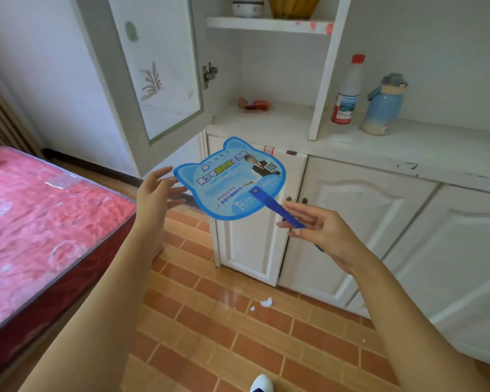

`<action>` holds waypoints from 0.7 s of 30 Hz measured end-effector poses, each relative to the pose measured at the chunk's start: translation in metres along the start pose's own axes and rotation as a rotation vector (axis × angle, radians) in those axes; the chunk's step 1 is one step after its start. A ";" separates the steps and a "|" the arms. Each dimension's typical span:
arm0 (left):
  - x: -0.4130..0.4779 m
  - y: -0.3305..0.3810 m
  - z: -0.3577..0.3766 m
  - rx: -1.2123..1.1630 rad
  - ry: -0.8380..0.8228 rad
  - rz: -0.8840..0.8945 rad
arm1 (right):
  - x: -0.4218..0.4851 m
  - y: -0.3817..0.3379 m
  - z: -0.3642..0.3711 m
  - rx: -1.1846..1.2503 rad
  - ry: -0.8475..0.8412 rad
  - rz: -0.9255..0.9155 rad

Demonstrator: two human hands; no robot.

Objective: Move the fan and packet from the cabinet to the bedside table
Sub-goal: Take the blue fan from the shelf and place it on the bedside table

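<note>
A blue cat-shaped paper fan with a dark blue handle hangs in the air in front of the white cabinet. My right hand pinches the handle between its fingers. My left hand is spread open at the fan's left edge, its fingertips touching or nearly touching the rim. A small red and orange packet lies inside the open cabinet compartment, on its floor near the back.
The glass cabinet door stands swung open to the left. A red-capped bottle and a blue thermos stand on the counter. A red mattress fills the left side. Paper scraps lie on the brick floor.
</note>
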State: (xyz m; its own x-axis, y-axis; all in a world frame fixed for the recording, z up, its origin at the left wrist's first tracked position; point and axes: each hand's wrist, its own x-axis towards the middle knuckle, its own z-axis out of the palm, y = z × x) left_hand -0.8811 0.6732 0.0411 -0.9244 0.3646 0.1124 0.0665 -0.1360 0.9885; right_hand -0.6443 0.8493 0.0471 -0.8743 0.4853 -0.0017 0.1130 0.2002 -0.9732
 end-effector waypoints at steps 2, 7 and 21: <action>-0.023 0.002 -0.019 0.006 0.024 0.003 | -0.017 -0.002 0.013 -0.008 -0.027 0.002; -0.075 0.019 -0.063 -0.029 0.138 -0.022 | -0.049 -0.012 0.040 -0.021 -0.111 -0.013; -0.268 0.041 -0.175 0.128 0.634 0.004 | -0.104 -0.020 0.111 0.034 -0.586 -0.125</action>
State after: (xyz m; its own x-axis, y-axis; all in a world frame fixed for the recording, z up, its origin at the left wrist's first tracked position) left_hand -0.6968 0.4086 0.0338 -0.9640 -0.2558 0.0727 0.0782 -0.0114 0.9969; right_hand -0.6084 0.7003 0.0409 -0.9957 -0.0928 -0.0037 -0.0144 0.1936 -0.9810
